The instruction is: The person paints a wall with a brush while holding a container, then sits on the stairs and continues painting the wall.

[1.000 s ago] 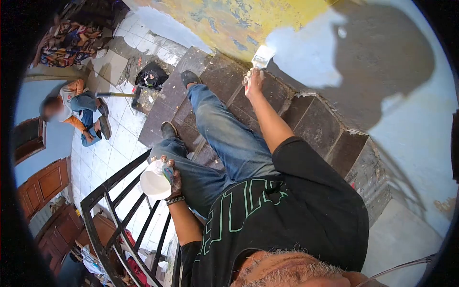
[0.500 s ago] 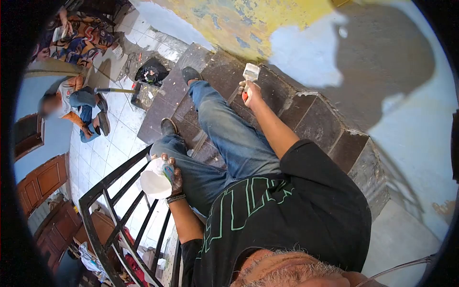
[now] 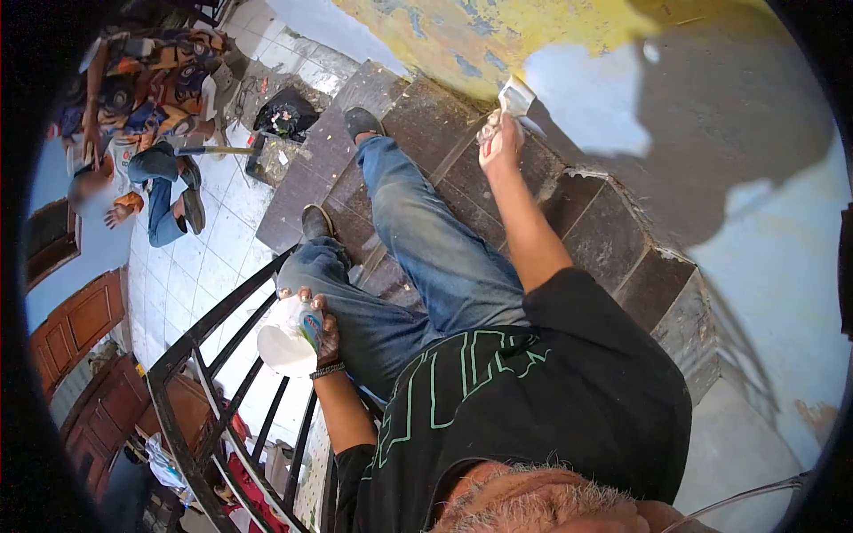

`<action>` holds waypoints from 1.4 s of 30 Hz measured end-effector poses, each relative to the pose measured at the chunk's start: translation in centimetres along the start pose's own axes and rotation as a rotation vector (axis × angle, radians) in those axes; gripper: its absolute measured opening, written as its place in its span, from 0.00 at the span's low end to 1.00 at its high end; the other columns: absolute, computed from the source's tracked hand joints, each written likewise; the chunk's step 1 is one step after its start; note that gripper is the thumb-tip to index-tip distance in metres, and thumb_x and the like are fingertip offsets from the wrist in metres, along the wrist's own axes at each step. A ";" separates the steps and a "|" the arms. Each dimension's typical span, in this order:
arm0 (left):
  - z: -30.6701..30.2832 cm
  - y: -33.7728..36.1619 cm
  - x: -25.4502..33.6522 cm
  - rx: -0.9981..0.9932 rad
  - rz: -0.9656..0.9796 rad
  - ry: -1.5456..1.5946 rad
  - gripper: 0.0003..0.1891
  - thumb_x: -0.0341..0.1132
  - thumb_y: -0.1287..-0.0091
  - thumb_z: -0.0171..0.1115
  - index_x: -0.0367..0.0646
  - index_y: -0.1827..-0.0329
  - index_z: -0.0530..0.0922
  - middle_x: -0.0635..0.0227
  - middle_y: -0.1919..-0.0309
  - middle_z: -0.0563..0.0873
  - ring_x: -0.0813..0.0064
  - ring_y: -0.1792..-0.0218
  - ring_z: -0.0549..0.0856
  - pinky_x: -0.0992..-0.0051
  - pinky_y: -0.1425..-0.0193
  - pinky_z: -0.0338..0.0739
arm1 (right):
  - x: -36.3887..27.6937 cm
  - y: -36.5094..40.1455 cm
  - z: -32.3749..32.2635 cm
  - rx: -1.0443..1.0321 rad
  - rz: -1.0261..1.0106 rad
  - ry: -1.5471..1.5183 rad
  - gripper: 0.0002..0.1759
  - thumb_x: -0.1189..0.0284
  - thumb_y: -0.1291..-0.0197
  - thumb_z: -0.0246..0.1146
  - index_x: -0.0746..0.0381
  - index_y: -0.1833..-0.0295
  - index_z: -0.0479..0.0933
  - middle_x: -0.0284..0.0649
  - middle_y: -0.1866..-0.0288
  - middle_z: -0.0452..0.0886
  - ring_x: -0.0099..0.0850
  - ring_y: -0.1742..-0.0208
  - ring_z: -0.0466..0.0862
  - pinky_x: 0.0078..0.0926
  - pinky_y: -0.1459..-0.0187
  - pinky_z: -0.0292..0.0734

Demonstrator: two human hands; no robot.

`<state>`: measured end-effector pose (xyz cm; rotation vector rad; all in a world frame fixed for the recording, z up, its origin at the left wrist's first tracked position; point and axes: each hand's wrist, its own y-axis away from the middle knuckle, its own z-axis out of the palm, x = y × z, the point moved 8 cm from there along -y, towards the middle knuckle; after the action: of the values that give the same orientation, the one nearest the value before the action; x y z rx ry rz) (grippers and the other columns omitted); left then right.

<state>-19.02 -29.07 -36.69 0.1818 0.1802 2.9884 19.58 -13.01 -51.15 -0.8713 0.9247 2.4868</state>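
Note:
My right hand (image 3: 501, 142) is closed around the handle of a wide paintbrush (image 3: 515, 95). Its pale, paint-covered bristles are right at the lower edge of the wall (image 3: 582, 84), where a light blue-white patch meets yellow, peeling paint. By the railing, my left hand (image 3: 325, 333) grips a white plastic container (image 3: 286, 348) with a coloured label, tilted so that its white round face shows. A dark bracelet circles that wrist. My knees and jeans lie between the two hands.
I sit on dark tiled stairs (image 3: 426, 133) with a black metal railing (image 3: 191, 391) on my left. Below, a person (image 3: 160, 186) sits on the white tiled floor near a long-handled dustpan (image 3: 271, 160) and a black bag (image 3: 286, 114). Another person in patterned cloth is beyond.
My right hand has moved forward and to the right, bringing the brush from over the steps to the wall's base. The left hand stays nearly still. The seated person's arm has shifted.

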 end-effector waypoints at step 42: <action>-0.2 0.4 0.4 0.068 0.001 -0.010 0.22 0.38 0.40 0.53 0.45 0.44 0.59 0.58 0.54 0.64 0.60 0.53 0.68 0.68 0.69 0.75 | 1.5 -3.0 -1.7 0.041 -0.174 0.239 0.12 0.59 0.40 0.53 0.56 0.62 0.67 0.28 0.78 0.68 0.18 0.81 0.67 0.15 0.80 0.61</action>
<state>-19.49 -29.48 -36.83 0.2041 0.2803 2.9839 20.74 -11.83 -54.58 -1.2003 0.9270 2.2430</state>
